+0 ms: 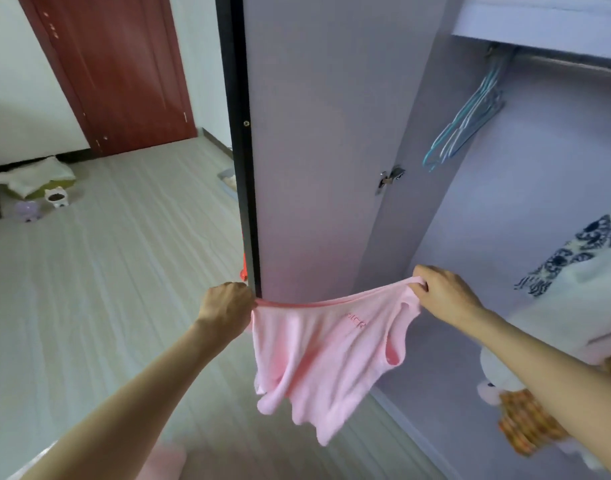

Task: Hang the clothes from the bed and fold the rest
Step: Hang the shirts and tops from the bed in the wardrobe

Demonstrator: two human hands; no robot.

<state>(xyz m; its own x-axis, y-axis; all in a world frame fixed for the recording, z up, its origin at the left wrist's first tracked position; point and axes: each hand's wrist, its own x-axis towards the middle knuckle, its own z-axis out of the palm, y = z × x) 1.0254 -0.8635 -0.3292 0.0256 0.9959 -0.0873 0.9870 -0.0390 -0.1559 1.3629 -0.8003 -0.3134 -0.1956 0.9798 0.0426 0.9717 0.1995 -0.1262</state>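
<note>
A pale pink top [318, 355] hangs stretched between both hands in front of the open wardrobe. My left hand [224, 308] is closed on its left upper edge, beside the dark edge of the wardrobe door [325, 133]. My right hand [442, 294] pinches the right upper corner, slightly higher. The cloth sags below in loose folds, with small embroidered lettering near its upper middle. Inside the wardrobe, several empty light blue hangers [470, 119] dangle from the rail [571, 62] at the upper right.
A white garment with a blue pattern [574, 258] hangs at the wardrobe's right, above a plush toy and orange checked cloth [526, 424]. A red-brown door [113, 71] stands at the far left. Small bowls [56, 197] sit on the wooden floor [124, 271].
</note>
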